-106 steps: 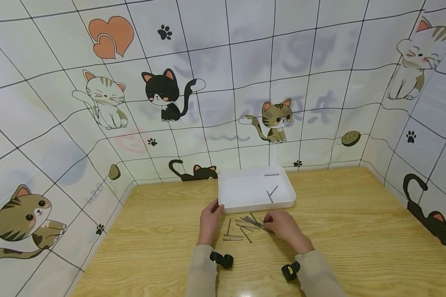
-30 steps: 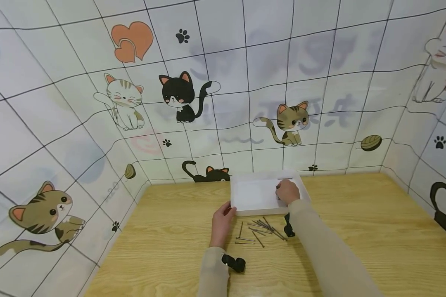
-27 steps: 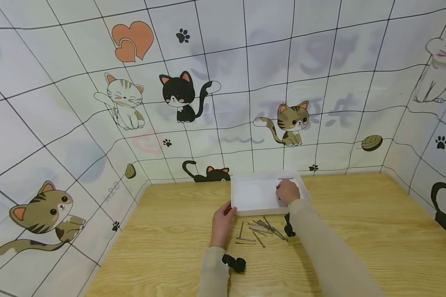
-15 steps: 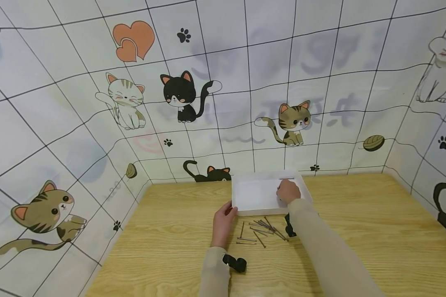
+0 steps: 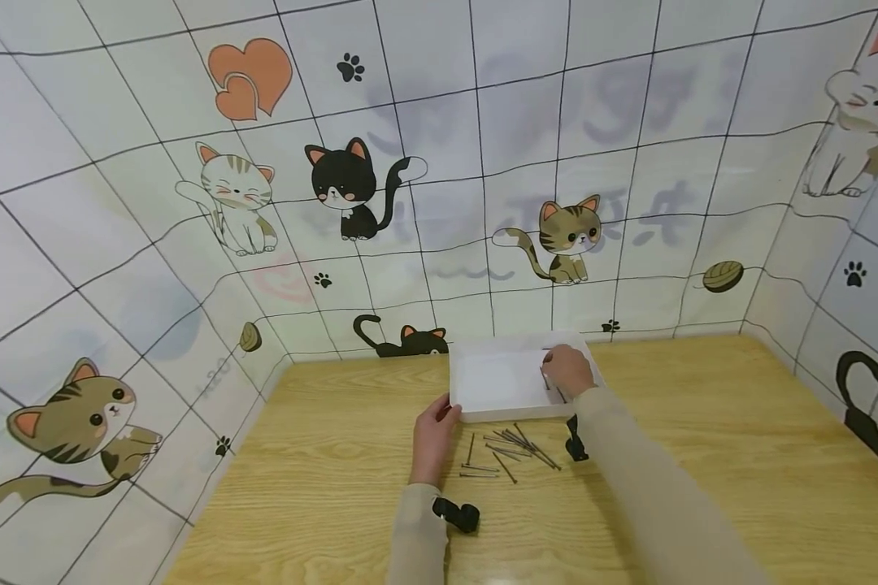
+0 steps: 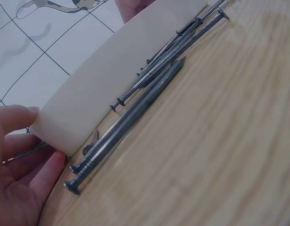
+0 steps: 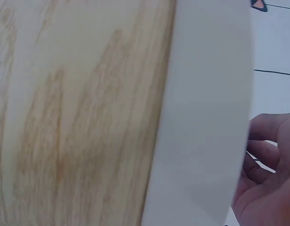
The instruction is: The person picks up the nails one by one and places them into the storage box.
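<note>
My left hand (image 5: 433,439) grips the front left corner of a white tray (image 5: 508,414). In the left wrist view the thumb lies on the rim and the fingers (image 6: 53,172) curl under the corner; a thin dark shaft shows between them. My right hand (image 5: 569,370) is inside the right part of the tray, fingers curled, with a nail (image 5: 545,379) at the fingertips. Another nail (image 5: 560,396) lies in the tray beneath that hand. In the right wrist view the right hand (image 7: 267,165) is partly hidden by the tray wall. Several loose nails (image 5: 508,451) lie before the tray.
The tray stands on a wood-grain table (image 5: 322,455), near its back edge. A white gridded wall covering (image 5: 475,203) with cat pictures rises behind and on both sides. Black wrist cameras (image 5: 457,514) sit on both sleeves.
My right hand has gone from the loose nails on the table into the tray, then shifted slightly within it, baring nails beneath. My left hand keeps its grip on the corner.
</note>
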The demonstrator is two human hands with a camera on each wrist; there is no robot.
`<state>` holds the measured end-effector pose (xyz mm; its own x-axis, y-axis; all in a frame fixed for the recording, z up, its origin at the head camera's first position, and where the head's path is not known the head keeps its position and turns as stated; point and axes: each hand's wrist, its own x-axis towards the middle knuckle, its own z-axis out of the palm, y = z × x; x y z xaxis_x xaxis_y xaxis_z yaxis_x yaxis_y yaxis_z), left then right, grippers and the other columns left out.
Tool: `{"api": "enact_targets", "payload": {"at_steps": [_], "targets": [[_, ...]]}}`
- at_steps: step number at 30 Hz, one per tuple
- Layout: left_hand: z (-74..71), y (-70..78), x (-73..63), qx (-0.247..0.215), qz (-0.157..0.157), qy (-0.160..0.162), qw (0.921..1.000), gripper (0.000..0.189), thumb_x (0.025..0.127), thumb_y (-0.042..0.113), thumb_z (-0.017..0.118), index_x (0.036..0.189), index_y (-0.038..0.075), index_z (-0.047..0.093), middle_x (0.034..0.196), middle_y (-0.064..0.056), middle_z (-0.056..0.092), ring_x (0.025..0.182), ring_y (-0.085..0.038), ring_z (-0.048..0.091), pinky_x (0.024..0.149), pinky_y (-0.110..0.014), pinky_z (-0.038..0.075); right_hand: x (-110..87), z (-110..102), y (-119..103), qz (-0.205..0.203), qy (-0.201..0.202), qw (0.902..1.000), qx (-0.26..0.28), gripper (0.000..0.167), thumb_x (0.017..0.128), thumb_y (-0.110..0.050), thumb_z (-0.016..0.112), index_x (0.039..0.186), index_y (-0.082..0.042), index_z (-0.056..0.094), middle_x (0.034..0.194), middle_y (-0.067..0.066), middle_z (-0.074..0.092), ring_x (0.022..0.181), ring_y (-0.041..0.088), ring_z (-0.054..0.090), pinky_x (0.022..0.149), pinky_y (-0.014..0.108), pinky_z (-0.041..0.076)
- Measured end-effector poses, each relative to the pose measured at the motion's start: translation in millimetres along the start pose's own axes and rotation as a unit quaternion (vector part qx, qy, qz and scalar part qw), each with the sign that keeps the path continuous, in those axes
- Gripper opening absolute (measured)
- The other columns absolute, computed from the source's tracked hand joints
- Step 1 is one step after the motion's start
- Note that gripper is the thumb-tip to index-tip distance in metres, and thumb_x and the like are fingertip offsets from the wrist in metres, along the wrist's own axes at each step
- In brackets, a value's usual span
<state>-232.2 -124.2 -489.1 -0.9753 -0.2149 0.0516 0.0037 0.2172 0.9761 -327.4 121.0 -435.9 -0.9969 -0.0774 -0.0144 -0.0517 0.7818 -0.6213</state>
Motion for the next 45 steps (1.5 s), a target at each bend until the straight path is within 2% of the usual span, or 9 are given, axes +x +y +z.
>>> {"api": "enact_targets", "payload": {"at_steps": [7, 14, 22, 26, 32, 35, 39, 42, 45], "targets": [[0.3, 0.9, 0.7, 0.0, -0.008, -0.001, 1.0, 0.041, 0.086, 0.029, 0.058, 0.125, 0.015, 0.054, 0.116, 0.001, 0.057, 0.104, -0.014, 0.052, 0.09, -0.037, 0.04, -19.8, -16.8, -10.0, -0.045, 0.017, 0.9979, 0.044, 0.03, 0.091, -0.013, 0.044, 0.111, 0.003, 0.059, 0.106, 0.018, 0.059, 0.078, 0.023, 0.057, 0.063, 0.036, 0.045], [-1.0, 1.3, 0.6, 0.005, -0.006, -0.002, 1.0, 0.042, 0.087, 0.03, 0.057, 0.126, 0.014, 0.053, 0.118, -0.001, 0.057, 0.105, -0.014, 0.052, 0.09, -0.036, 0.04, -45.9, -20.5, -5.8, -0.06, 0.026, 0.9912, 0.115, 0.025, 0.091, -0.017, 0.047, 0.108, -0.002, 0.06, 0.089, 0.011, 0.062, 0.075, 0.024, 0.059, 0.059, 0.031, 0.046], [-2.3, 3.6, 2.2, 0.013, -0.002, 0.0, 0.9999, 0.041, 0.086, 0.029, 0.058, 0.124, 0.013, 0.055, 0.115, -0.001, 0.058, 0.104, -0.015, 0.053, 0.088, -0.036, 0.041, -78.7, -17.8, -7.5, -0.082, 0.028, 0.9818, 0.169, 0.029, 0.091, -0.017, 0.049, 0.112, 0.001, 0.057, 0.095, 0.017, 0.06, 0.078, 0.031, 0.06, 0.065, 0.039, 0.05], [-2.2, 5.2, 1.3, 0.011, -0.005, -0.007, 0.9999, 0.041, 0.087, 0.028, 0.057, 0.125, 0.013, 0.054, 0.115, -0.003, 0.057, 0.104, -0.016, 0.052, 0.089, -0.037, 0.04, -91.8, -14.7, -5.8, -0.078, 0.025, 0.9811, 0.175, 0.028, 0.091, -0.017, 0.05, 0.111, 0.001, 0.058, 0.095, 0.016, 0.061, 0.081, 0.031, 0.059, 0.067, 0.041, 0.05], [-2.6, 6.6, -1.0, 0.009, -0.009, -0.006, 0.9999, 0.042, 0.088, 0.026, 0.056, 0.126, 0.011, 0.052, 0.118, -0.005, 0.056, 0.107, -0.018, 0.051, 0.09, -0.039, 0.039, -106.8, -6.8, 1.5, -0.053, -0.004, 0.9792, 0.196, 0.028, 0.091, -0.018, 0.049, 0.11, 0.0, 0.059, 0.096, 0.016, 0.061, 0.082, 0.028, 0.059, 0.068, 0.038, 0.05], [-2.8, 6.6, -2.2, 0.007, -0.008, -0.005, 0.9999, 0.042, 0.087, 0.025, 0.056, 0.126, 0.01, 0.052, 0.118, -0.006, 0.056, 0.107, -0.019, 0.051, 0.089, -0.039, 0.04, -111.4, -0.8, 6.3, -0.049, -0.014, 0.9823, 0.18, 0.028, 0.091, -0.019, 0.05, 0.109, 0.0, 0.06, 0.096, 0.013, 0.062, 0.08, 0.024, 0.059, 0.066, 0.035, 0.049], [-2.2, 5.5, -2.5, 0.006, -0.016, -0.003, 0.9999, 0.041, 0.087, 0.025, 0.056, 0.126, 0.012, 0.052, 0.117, -0.004, 0.056, 0.106, -0.018, 0.051, 0.089, -0.037, 0.04, -117.9, 6.0, 10.3, -0.071, -0.019, 0.9904, 0.117, 0.026, 0.089, -0.021, 0.054, 0.106, -0.003, 0.063, 0.098, 0.008, 0.062, 0.085, 0.022, 0.058, 0.068, 0.036, 0.047], [-1.7, 4.8, -1.8, 0.001, -0.014, -0.001, 0.9999, 0.042, 0.087, 0.025, 0.056, 0.127, 0.013, 0.052, 0.118, -0.003, 0.056, 0.106, -0.018, 0.051, 0.089, -0.037, 0.04, -122.9, 8.7, 8.9, -0.091, -0.026, 0.9921, 0.082, 0.027, 0.087, -0.019, 0.056, 0.109, -0.002, 0.061, 0.101, 0.008, 0.061, 0.09, 0.023, 0.057, 0.073, 0.039, 0.046], [-1.8, 4.9, -1.1, -0.005, -0.01, -0.003, 0.9999, 0.042, 0.087, 0.024, 0.056, 0.127, 0.013, 0.051, 0.119, -0.004, 0.055, 0.107, -0.018, 0.051, 0.089, -0.037, 0.04, -125.5, 10.9, 5.7, -0.091, -0.038, 0.9923, 0.074, 0.031, 0.086, -0.015, 0.057, 0.113, 0.0, 0.057, 0.098, 0.009, 0.061, 0.09, 0.024, 0.056, 0.072, 0.039, 0.046]]}}
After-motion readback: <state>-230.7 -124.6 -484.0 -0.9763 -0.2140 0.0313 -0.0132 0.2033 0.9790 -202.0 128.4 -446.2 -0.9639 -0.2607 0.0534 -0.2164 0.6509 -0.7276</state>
